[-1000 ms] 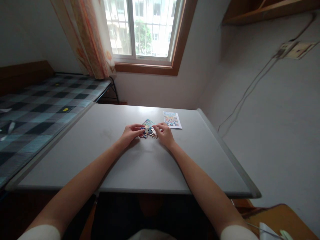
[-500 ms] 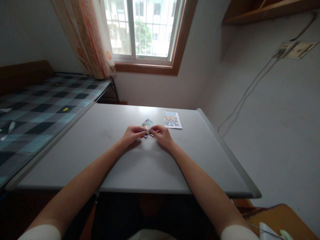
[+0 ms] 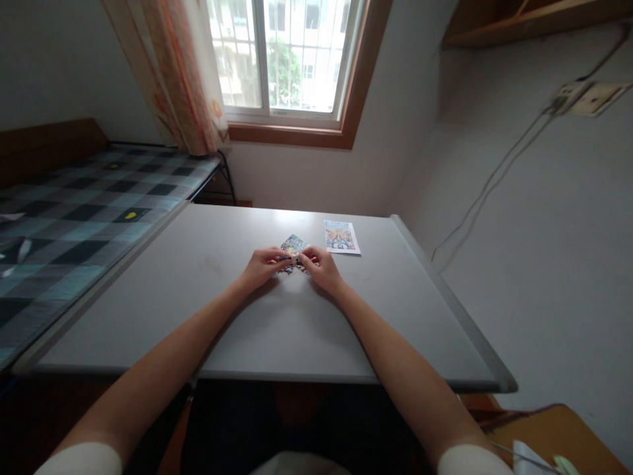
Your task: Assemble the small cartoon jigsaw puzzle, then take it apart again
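Observation:
A colourful, partly joined jigsaw puzzle (image 3: 295, 243) lies on the table between my hands, one corner pointing away from me and its near edge ragged. My left hand (image 3: 260, 266) and my right hand (image 3: 324, 266) meet over its near side, thumbs and fingertips closed together on a small jigsaw puzzle piece (image 3: 295, 260). Fingers cover most of that piece and both side corners of the puzzle. Just right of my right hand, a printed picture card (image 3: 341, 237) with a penguin-like figure lies flat.
The white table (image 3: 287, 330) has a raised rim along its right side. To the left stands a bed with a checked sheet (image 3: 99, 198). A window (image 3: 281, 59) and curtain are behind, a cable (image 3: 487, 181) hangs on the right wall, and a wooden chair (image 3: 558, 435) is at lower right.
The fingertips have shifted very slightly over the puzzle's near side, and the small piece between them is turned a little. The card has stayed where it was.

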A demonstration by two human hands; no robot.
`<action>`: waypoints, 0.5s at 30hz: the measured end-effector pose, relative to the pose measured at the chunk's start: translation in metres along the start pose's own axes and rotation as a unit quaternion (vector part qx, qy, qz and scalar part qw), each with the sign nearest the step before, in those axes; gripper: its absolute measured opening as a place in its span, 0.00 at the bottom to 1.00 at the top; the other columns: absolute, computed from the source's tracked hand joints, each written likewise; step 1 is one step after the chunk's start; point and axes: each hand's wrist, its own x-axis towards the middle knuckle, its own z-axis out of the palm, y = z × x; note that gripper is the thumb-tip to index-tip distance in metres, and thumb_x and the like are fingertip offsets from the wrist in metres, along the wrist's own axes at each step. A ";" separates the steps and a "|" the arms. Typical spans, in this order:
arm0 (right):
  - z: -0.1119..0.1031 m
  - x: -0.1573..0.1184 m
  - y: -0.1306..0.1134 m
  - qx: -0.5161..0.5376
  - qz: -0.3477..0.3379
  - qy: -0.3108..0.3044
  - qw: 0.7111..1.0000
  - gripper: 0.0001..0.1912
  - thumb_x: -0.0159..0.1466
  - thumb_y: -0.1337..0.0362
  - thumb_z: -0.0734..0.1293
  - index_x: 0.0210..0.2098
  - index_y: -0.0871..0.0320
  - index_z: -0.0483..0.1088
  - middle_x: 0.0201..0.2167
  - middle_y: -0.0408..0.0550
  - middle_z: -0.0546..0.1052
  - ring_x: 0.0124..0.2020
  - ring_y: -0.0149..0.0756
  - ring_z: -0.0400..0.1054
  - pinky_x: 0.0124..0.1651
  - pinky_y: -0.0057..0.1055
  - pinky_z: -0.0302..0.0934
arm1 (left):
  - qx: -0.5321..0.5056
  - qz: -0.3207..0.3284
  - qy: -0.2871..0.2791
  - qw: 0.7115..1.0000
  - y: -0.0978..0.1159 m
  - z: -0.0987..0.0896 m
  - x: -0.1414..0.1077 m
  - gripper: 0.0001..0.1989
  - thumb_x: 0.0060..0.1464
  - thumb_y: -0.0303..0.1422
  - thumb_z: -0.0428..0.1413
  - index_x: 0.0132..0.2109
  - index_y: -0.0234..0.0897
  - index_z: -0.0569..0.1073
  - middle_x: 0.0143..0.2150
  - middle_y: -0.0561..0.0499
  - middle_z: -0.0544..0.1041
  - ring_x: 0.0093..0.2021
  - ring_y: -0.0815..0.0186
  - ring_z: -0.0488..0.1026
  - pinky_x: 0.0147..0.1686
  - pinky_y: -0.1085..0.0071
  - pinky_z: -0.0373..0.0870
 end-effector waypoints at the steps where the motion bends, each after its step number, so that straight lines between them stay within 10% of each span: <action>1: -0.001 -0.001 -0.001 -0.024 -0.019 0.002 1.000 0.11 0.62 0.56 0.64 0.30 0.58 0.70 0.26 0.43 0.73 0.28 0.30 0.65 0.32 0.28 0.60 | 0.006 -0.007 0.001 1.000 -0.001 0.000 0.000 0.21 0.39 0.47 0.67 0.34 0.33 0.80 0.30 0.48 0.78 0.27 0.67 0.73 0.26 0.73 0.69; 15: -0.002 -0.002 -0.007 -0.052 -0.091 0.024 0.994 0.09 0.63 0.60 0.65 0.30 0.57 0.73 0.28 0.45 0.72 0.31 0.32 0.65 0.35 0.30 0.61 | -0.060 -0.093 -0.041 0.993 0.001 0.002 -0.001 0.21 0.40 0.48 0.67 0.30 0.32 0.75 0.21 0.51 0.74 0.21 0.70 0.70 0.23 0.74 0.66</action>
